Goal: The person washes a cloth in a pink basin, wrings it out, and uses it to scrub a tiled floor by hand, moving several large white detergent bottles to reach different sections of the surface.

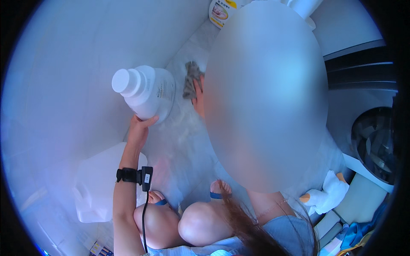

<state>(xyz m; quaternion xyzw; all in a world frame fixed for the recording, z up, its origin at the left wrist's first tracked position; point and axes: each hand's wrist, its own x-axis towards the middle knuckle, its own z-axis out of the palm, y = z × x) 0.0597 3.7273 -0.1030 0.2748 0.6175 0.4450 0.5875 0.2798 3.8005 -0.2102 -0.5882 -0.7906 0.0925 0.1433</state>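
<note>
A large white plastic bottle (150,92) with a white screw cap leans toward the pale wall, print on its side. My left hand (141,126) grips it low down, the thumb against its side and the other fingers mostly hidden. On the marbled floor (182,128) lies a crumpled grey cloth (191,81). The fingers of my right hand (198,96) rest on this cloth; a large blurred oval covers most of that hand and its forearm.
A translucent white plastic container (99,185) stands left of my forearm. Beyond the oval is a labelled bottle (221,12). At right are a dark appliance with a round door (374,144) and a white plush toy (330,193). A cable (144,220) hangs from my wrist device.
</note>
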